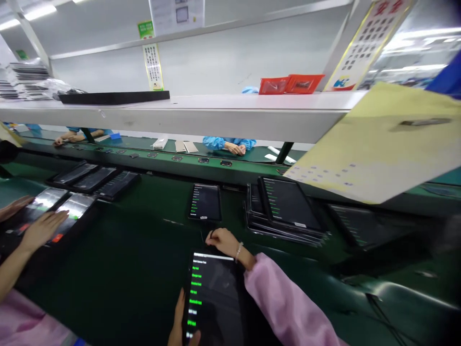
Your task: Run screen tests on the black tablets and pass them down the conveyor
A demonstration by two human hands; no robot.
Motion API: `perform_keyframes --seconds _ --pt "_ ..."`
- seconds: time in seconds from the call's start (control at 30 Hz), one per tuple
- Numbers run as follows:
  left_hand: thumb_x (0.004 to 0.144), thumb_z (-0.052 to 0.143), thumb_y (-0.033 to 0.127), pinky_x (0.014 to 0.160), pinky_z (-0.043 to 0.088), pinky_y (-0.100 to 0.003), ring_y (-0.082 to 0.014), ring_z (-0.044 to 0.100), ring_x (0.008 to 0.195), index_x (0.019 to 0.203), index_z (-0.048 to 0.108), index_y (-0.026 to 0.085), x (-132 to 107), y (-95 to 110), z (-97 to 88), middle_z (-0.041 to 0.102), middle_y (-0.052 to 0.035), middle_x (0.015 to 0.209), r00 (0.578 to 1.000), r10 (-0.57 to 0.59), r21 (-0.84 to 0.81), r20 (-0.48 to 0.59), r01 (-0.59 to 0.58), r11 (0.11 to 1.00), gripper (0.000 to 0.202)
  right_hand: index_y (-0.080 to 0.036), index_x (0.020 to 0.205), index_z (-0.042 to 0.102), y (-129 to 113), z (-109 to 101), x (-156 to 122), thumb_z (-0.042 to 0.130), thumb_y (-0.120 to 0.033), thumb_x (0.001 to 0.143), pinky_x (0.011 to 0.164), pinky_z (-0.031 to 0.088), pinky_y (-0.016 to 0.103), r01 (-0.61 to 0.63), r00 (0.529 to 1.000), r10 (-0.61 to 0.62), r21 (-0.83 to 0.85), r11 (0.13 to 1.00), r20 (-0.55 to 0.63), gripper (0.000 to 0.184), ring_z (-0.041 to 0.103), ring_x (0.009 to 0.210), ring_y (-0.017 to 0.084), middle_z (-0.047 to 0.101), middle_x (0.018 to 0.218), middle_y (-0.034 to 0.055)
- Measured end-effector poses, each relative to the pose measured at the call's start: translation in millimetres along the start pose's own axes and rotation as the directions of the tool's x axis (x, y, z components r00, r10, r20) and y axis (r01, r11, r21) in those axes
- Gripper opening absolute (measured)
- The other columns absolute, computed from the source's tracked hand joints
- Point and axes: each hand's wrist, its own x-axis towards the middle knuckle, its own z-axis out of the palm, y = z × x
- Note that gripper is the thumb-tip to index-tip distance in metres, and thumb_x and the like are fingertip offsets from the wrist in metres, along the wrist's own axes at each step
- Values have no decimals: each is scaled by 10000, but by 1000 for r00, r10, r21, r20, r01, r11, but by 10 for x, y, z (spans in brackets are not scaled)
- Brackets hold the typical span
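A tablet (216, 298) with a lit screen listing green and white test lines is close in front of me. My left hand (178, 319) holds its lower left edge, the thumb over the screen and the fingers along the side. My right hand (224, 241), in a pink sleeve with a bracelet at the wrist, is closed at the tablet's top edge. Its fingers are pinched together; a thin dark line shows beside them, but I cannot make out what they hold. Just beyond lies a smaller-looking tablet (205, 202) with a similar list on its screen.
Stacked tablets (291, 204) stand at right, with another tablet (360, 226) beyond them. A yellow sheet (382, 144) hangs at right. At left, a co-worker's hands (41, 230) touch tablets. Small parts (203, 160) line the green belt under a white shelf (216, 120); workers sit opposite.
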Motion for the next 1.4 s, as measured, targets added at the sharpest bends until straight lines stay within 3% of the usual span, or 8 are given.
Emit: perform_keyframes --seconds 0.07,0.17,0.37,0.57,0.73,0.93,1.2,1.4 --pt "843 611 660 1278 96 -449 -307 195 1515 1555 353 274 195 258 27 249 -22 1629 995 13 109 100 -24 994 850 -193 743 700 57 -165 -328 601 -344 893 838 516 330 46 977 -53 -38 998 -207 234 675 833 200 740 952 68" --pt "889 563 611 1261 172 -454 -279 190 1520 1569 308 235 732 632 120 194 -33 1644 966 -90 92 241 69 993 818 -206 941 703 139 -232 -790 437 -469 982 983 487 389 90 910 -115 -82 993 -398 376 651 1069 249 718 1041 96" --pt "881 451 629 1036 470 -409 -289 622 1118 1025 688 181 1746 908 407 693 -120 1115 997 71 65 29 -73 995 527 -210 1031 673 423 109 -1163 336 -421 1035 1202 291 546 156 848 -243 -217 964 -471 397 430 1375 262 673 1038 109" --pt "944 384 585 830 496 -334 -239 646 884 888 712 187 1713 902 390 715 -64 921 986 86 55 141 -95 994 519 -232 901 670 475 246 -1333 370 -266 1034 1191 286 515 209 794 -350 -318 925 -496 330 567 1142 225 643 830 54" --pt "946 385 593 917 470 -360 -257 643 958 884 729 189 1744 904 369 721 -68 948 985 85 83 150 -98 992 534 -233 835 655 363 376 -1602 409 -219 1008 1125 363 481 309 781 -415 -288 906 -468 301 592 1070 227 642 786 39" --pt "966 384 555 947 439 -364 -254 634 997 903 729 191 1767 864 367 715 -63 969 979 92 51 181 -103 993 505 -225 795 594 284 508 -1761 368 -182 1014 990 465 393 442 644 -445 -172 880 -622 317 619 837 174 609 709 2" --pt "968 387 548 875 437 -344 -240 629 944 920 704 183 1727 909 358 696 -59 952 974 81 71 210 -98 993 485 -260 1105 698 302 506 -1741 459 -201 1010 860 517 307 206 567 -222 -125 971 -793 263 645 1024 179 690 1073 45" --pt "957 384 554 862 441 -341 -239 629 924 899 694 180 1733 957 367 691 -64 930 974 78 92 213 -100 991 489 -196 1020 687 405 562 -1729 478 -401 1013 777 502 349 43 507 87 126 991 -858 293 626 685 174 652 729 17"
